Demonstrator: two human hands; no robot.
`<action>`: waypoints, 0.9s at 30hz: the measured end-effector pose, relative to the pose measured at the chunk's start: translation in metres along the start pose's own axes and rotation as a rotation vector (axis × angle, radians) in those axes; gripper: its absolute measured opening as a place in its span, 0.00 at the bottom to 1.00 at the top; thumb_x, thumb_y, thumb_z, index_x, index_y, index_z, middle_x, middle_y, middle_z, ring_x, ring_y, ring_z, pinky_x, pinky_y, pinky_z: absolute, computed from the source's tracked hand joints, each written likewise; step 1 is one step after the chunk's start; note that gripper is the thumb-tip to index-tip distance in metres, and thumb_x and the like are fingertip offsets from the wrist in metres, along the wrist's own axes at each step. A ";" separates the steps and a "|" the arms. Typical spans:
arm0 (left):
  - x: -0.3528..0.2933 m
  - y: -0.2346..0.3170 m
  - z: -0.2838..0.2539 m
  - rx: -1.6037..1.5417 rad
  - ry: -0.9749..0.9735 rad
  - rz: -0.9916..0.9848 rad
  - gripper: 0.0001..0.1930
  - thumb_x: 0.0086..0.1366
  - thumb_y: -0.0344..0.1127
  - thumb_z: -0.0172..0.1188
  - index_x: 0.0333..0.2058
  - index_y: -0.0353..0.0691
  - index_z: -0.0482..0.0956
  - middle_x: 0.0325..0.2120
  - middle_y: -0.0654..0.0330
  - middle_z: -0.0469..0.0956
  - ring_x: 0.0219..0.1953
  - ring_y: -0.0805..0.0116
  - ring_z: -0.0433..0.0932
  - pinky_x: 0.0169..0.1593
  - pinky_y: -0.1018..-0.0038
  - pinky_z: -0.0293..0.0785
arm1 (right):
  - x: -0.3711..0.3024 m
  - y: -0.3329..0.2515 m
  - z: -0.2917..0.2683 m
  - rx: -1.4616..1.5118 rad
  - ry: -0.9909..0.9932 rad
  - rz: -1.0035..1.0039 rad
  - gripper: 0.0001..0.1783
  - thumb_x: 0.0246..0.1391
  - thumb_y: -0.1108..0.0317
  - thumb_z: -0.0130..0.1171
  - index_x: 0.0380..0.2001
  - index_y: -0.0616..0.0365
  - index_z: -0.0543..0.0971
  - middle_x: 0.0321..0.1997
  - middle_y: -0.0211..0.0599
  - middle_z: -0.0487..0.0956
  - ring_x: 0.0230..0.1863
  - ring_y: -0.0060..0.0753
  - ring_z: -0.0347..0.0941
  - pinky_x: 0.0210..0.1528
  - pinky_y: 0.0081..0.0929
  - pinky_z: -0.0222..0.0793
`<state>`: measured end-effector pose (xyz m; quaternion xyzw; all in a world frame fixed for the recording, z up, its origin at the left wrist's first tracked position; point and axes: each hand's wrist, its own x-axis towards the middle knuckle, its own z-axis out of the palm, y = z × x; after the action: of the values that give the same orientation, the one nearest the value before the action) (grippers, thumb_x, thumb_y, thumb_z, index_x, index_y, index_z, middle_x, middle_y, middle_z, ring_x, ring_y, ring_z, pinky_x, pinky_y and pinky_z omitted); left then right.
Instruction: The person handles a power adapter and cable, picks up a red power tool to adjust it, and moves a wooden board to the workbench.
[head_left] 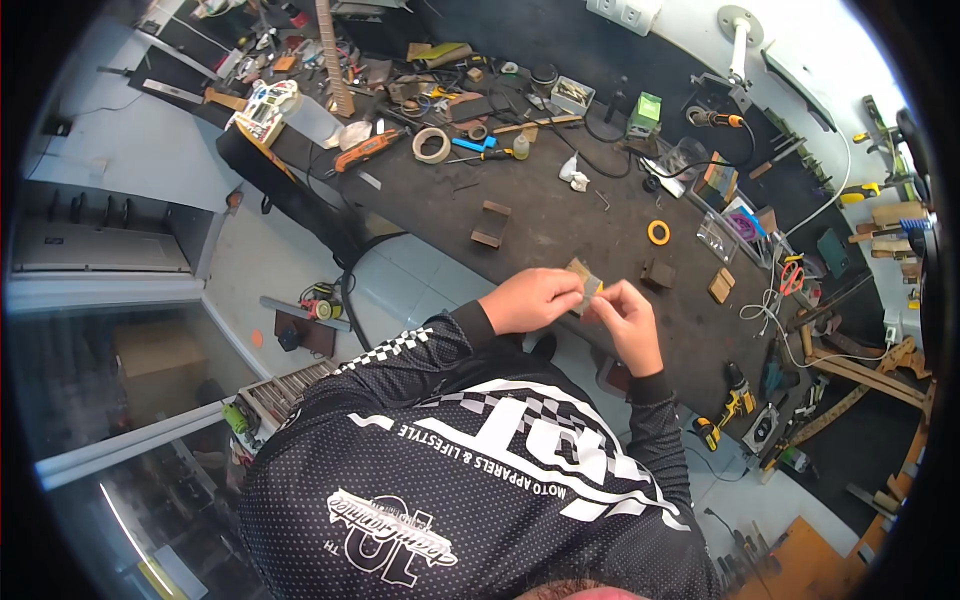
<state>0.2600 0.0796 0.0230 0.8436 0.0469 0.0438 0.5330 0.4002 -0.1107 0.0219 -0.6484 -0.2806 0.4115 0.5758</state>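
Note:
At the bench's front edge, my left hand [533, 300] is closed on a small flat tan-and-grey piece [579, 268], its exact kind unclear. My right hand [632, 322] pinches at the piece's right side, where a bright yellow strip [597, 289] shows, possibly tape. The fingertips of both hands nearly meet and cover part of it. Beyond the right hand lie a small dark brown block [656, 273] and a yellow tape roll [658, 232]. Up from the left hand rests an open brown U-shaped piece [490, 224].
The dark workbench [550, 205] carries a masking tape roll [431, 146], an orange tool [366, 151] and a small bottle [521, 147]. A tan block [720, 286] and red-handled scissors [790, 277] lie right. A yellow drill [737, 395] is near the right front; a guitar neck [334, 60] stands far left.

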 end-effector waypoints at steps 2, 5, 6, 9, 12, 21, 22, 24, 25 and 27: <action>-0.012 0.013 0.011 0.027 -0.019 0.009 0.11 0.74 0.38 0.57 0.40 0.36 0.81 0.32 0.51 0.81 0.37 0.49 0.81 0.42 0.60 0.75 | -0.021 0.004 -0.007 0.083 -0.046 0.045 0.06 0.69 0.71 0.61 0.39 0.64 0.78 0.35 0.39 0.86 0.35 0.25 0.84 0.42 0.24 0.79; -0.025 0.031 0.025 0.069 -0.043 0.014 0.11 0.74 0.40 0.58 0.41 0.37 0.81 0.31 0.51 0.81 0.35 0.49 0.81 0.40 0.60 0.75 | -0.046 0.005 -0.015 0.206 -0.117 0.092 0.08 0.70 0.69 0.61 0.40 0.64 0.79 0.37 0.41 0.87 0.36 0.26 0.84 0.43 0.24 0.79; -0.029 0.036 0.029 0.087 -0.044 0.009 0.11 0.74 0.40 0.58 0.40 0.37 0.81 0.31 0.50 0.81 0.35 0.49 0.81 0.40 0.60 0.75 | -0.055 0.004 -0.014 0.196 -0.107 0.070 0.08 0.70 0.69 0.60 0.40 0.64 0.79 0.37 0.40 0.87 0.37 0.26 0.83 0.44 0.25 0.79; -0.040 0.047 0.046 0.070 -0.049 0.031 0.11 0.74 0.39 0.58 0.42 0.37 0.81 0.32 0.51 0.82 0.35 0.51 0.82 0.41 0.62 0.75 | -0.081 0.001 -0.008 0.191 -0.062 0.011 0.08 0.71 0.69 0.60 0.40 0.63 0.78 0.36 0.38 0.86 0.39 0.26 0.83 0.45 0.25 0.78; -0.044 0.067 0.059 -0.065 -0.085 0.029 0.10 0.74 0.36 0.59 0.46 0.37 0.80 0.33 0.53 0.83 0.36 0.57 0.82 0.43 0.65 0.76 | -0.106 0.001 -0.010 0.174 0.032 -0.029 0.08 0.71 0.68 0.59 0.41 0.63 0.78 0.35 0.36 0.85 0.39 0.26 0.83 0.46 0.25 0.78; -0.026 0.080 0.090 -0.428 -0.378 0.025 0.11 0.70 0.24 0.63 0.47 0.38 0.71 0.37 0.66 0.74 0.36 0.79 0.75 0.39 0.79 0.75 | -0.178 0.023 0.004 0.663 0.553 -0.200 0.14 0.76 0.60 0.52 0.48 0.59 0.79 0.42 0.33 0.83 0.43 0.25 0.81 0.49 0.27 0.79; -0.026 0.084 0.099 -0.443 -0.419 0.003 0.11 0.71 0.23 0.64 0.45 0.38 0.69 0.37 0.66 0.74 0.35 0.79 0.77 0.38 0.79 0.77 | -0.186 0.028 0.015 0.713 0.549 -0.219 0.14 0.77 0.59 0.51 0.49 0.58 0.79 0.42 0.32 0.83 0.43 0.25 0.81 0.50 0.28 0.78; -0.030 0.082 0.110 -0.387 -0.577 0.045 0.11 0.71 0.23 0.63 0.44 0.38 0.69 0.33 0.64 0.75 0.33 0.79 0.77 0.36 0.79 0.78 | -0.197 0.043 0.038 0.742 0.569 -0.262 0.14 0.77 0.59 0.50 0.50 0.57 0.78 0.41 0.31 0.82 0.43 0.24 0.80 0.50 0.27 0.77; -0.031 0.081 0.114 -0.353 -0.662 0.065 0.10 0.71 0.23 0.63 0.43 0.38 0.69 0.32 0.64 0.77 0.32 0.78 0.78 0.36 0.79 0.78 | -0.205 0.053 0.052 0.723 0.599 -0.277 0.14 0.77 0.58 0.50 0.50 0.57 0.77 0.41 0.31 0.82 0.43 0.25 0.80 0.50 0.26 0.77; -0.036 0.085 0.128 -0.284 -0.852 0.032 0.09 0.72 0.23 0.62 0.42 0.37 0.69 0.30 0.62 0.79 0.31 0.77 0.79 0.36 0.78 0.78 | -0.233 0.066 0.076 0.830 0.789 -0.309 0.14 0.78 0.58 0.49 0.49 0.57 0.77 0.41 0.32 0.82 0.43 0.27 0.80 0.50 0.28 0.77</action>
<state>0.2429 -0.0760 0.0445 0.7055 -0.1965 -0.2932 0.6145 0.2107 -0.2784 0.0062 -0.4245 0.0480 0.1261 0.8953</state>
